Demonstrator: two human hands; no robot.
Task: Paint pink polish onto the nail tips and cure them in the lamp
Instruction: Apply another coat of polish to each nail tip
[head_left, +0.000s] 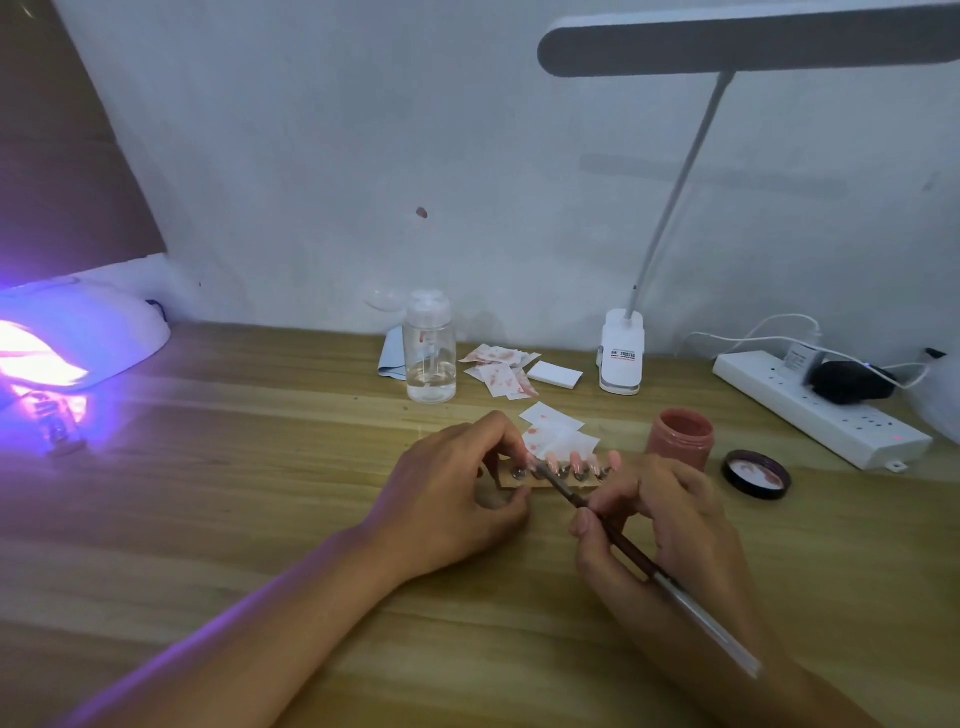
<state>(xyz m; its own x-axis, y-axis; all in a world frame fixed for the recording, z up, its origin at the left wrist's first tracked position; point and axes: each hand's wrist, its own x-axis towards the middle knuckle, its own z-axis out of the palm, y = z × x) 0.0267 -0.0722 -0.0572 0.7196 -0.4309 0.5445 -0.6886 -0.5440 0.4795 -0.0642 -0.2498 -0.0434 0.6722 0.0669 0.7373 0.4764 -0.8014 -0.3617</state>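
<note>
Several pink nail tips (576, 460) stand in a row on a brown card strip (519, 483) in the middle of the wooden table. My left hand (457, 493) grips the strip's left end between thumb and fingers. My right hand (660, 525) pinches a thin brush (613, 535) whose tip rests on one of the left tips. The open pink polish jar (679, 437) stands just right of the strip, its black lid (756, 474) lying beside it. The curing lamp (67, 338) glows purple at the far left, with another strip (60, 426) in front of it.
A clear pump bottle (430, 347) stands behind the hands, with stained wipes (501, 371) and a white pad stack (555, 375) beside it. More wipes (558, 434) lie by the strip. A clip desk lamp (621, 353) and a power strip (821, 410) occupy the right back.
</note>
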